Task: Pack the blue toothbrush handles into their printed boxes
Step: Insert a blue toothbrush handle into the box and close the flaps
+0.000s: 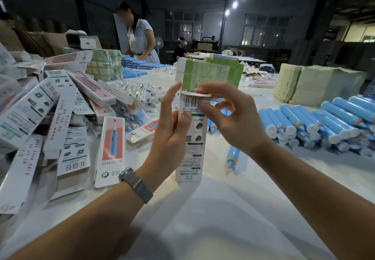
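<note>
Table [203,209]: handles [316,121] stacked right, boxes [50,117] heaped left. Box [190,138] upright, centre; left hand [172,129] grips its body. Right hand [227,115] pinches top flap [195,95]. Judgement: steady body, tuck flap squarely.

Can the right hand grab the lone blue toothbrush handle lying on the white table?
Probably yes: the lone blue toothbrush handle lies uncovered just below the right hand, though its fingers now pinch the printed box's flap.

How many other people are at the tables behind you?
2: one person standing and bending over the blue handles at the far table end, another person seated farther back. Others may be hidden.
</note>
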Action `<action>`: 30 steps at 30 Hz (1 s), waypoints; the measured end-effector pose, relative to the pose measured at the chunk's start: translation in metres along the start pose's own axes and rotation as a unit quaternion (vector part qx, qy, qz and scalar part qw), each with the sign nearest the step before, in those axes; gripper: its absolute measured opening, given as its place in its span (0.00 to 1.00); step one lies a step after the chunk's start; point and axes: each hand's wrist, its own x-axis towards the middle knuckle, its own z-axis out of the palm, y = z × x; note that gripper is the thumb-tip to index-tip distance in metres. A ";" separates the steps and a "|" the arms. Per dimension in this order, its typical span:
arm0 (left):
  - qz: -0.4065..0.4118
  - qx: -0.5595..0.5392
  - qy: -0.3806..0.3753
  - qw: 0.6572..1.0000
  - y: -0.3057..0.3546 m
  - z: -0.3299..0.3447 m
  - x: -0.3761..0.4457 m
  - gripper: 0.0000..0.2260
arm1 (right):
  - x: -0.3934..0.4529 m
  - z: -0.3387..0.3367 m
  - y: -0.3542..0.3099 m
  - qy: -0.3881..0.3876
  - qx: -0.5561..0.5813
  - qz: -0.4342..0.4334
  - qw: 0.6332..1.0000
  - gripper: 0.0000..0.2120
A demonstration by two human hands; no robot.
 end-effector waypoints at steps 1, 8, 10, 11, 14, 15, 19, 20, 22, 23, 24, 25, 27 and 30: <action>-0.003 0.011 0.003 1.000 0.000 -0.001 0.000 0.21 | 0.000 0.001 0.000 -0.003 -0.008 -0.007 1.000 0.14; 0.026 0.022 -0.014 0.999 -0.001 0.000 -0.001 0.20 | 0.006 -0.004 -0.005 0.013 0.055 0.017 0.998 0.05; 0.025 0.005 -0.024 0.999 0.000 0.002 -0.002 0.20 | 0.007 -0.005 -0.007 0.010 0.057 0.022 0.998 0.04; 0.024 -0.005 -0.025 0.999 0.001 0.002 -0.002 0.20 | 0.007 -0.005 -0.008 0.001 0.055 0.026 0.998 0.02; 0.026 -0.024 -0.020 0.999 0.002 0.003 -0.002 0.17 | 0.005 -0.001 -0.009 -0.012 0.047 0.041 0.998 0.04; 0.027 -0.025 -0.017 0.999 0.002 0.003 -0.002 0.15 | 0.005 0.000 -0.010 -0.010 0.037 0.037 0.999 0.05; 0.037 -0.014 0.012 0.999 0.004 0.005 -0.001 0.13 | 0.005 0.003 -0.016 0.003 -0.008 -0.009 1.000 0.03; 0.039 -0.007 0.023 0.999 0.007 0.006 -0.001 0.12 | 0.006 0.004 -0.017 0.005 -0.018 -0.023 1.000 0.02; 0.044 -0.002 0.043 0.998 0.012 0.008 0.000 0.09 | 0.005 0.006 -0.019 0.007 -0.033 -0.041 0.999 0.02; 0.048 0.002 0.053 0.997 0.014 0.009 0.001 0.10 | 0.005 0.007 -0.020 0.008 -0.038 -0.048 0.998 0.02; 0.051 0.011 0.061 0.997 0.015 0.010 0.002 0.11 | 0.005 0.008 -0.020 0.009 -0.040 -0.051 0.998 0.02; 0.052 0.017 0.067 0.996 0.016 0.010 0.003 0.12 | 0.004 0.009 -0.020 0.008 -0.040 -0.051 0.998 0.02; 0.046 0.011 0.071 0.996 0.016 0.009 0.003 0.08 | 0.004 0.008 -0.020 0.003 -0.033 -0.040 0.999 0.02; 0.038 0.021 0.074 0.996 0.019 0.010 0.003 0.05 | 0.005 0.003 -0.020 -0.014 -0.010 -0.017 1.000 0.03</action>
